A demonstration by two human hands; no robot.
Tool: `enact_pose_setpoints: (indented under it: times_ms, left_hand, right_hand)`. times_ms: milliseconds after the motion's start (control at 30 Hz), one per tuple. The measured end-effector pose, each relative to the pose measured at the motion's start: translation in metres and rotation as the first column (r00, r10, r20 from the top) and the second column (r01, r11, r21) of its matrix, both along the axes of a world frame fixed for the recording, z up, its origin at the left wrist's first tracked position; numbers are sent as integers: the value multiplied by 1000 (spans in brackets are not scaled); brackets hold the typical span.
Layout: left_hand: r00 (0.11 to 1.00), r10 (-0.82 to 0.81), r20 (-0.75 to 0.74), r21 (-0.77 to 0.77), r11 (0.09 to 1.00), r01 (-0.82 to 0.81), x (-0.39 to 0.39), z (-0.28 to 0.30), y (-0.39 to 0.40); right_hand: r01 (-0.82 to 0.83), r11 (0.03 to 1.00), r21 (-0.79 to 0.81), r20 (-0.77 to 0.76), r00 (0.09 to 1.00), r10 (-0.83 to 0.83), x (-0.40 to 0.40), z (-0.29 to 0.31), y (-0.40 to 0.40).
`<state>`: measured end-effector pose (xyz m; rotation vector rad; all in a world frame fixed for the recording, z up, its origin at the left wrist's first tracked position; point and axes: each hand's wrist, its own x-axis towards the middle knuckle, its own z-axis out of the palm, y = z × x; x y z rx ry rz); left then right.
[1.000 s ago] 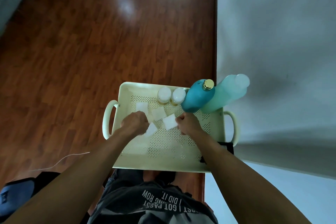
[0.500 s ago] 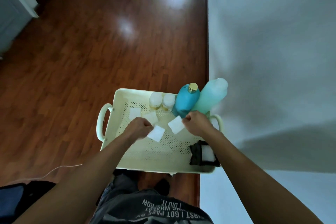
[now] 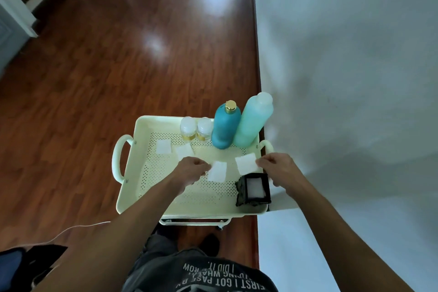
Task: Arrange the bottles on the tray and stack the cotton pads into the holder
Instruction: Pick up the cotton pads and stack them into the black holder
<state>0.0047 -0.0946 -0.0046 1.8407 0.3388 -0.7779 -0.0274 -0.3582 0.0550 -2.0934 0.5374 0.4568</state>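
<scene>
A cream perforated tray (image 3: 142,173) carries a dark teal bottle (image 3: 225,129), a light green bottle (image 3: 251,122) and two small white-capped jars (image 3: 196,128) along its far edge. A black pad holder (image 3: 253,188) with white pads inside stands at the near right corner. Two loose cotton pads (image 3: 174,148) lie at the far left of the tray. My left hand (image 3: 190,169) pinches one cotton pad (image 3: 217,171) by its edge. My right hand (image 3: 278,168) pinches another cotton pad (image 3: 246,163) just above the holder.
The tray tops a small cart standing on a dark wood floor (image 3: 94,78), tight against a white wall (image 3: 343,78) on the right. A thin white cable (image 3: 75,227) and a dark bag (image 3: 28,261) lie at the lower left.
Both hands have lifted a pad each and carried them right, toward the holder. The camera has tilted up, bringing the holder into view.
</scene>
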Motion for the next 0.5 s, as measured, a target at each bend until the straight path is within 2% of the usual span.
enact_pose_setpoints:
  times_ms: [167, 300, 500]
  left_hand:
    - [999, -20, -27, -50, 999, 18, -9, 1, -18]
    - [999, -25, -45, -68, 997, 22, -10, -1, -26]
    - [998, -30, -58, -71, 997, 26, -6, -3, -25]
  right_hand:
    - [179, 981, 77, -83, 981, -173, -40, -8, -15]
    - [247, 952, 178, -98, 968, -233, -63, -12, -15]
    - [189, 980, 59, 1, 982, -189, -71, -20, -10]
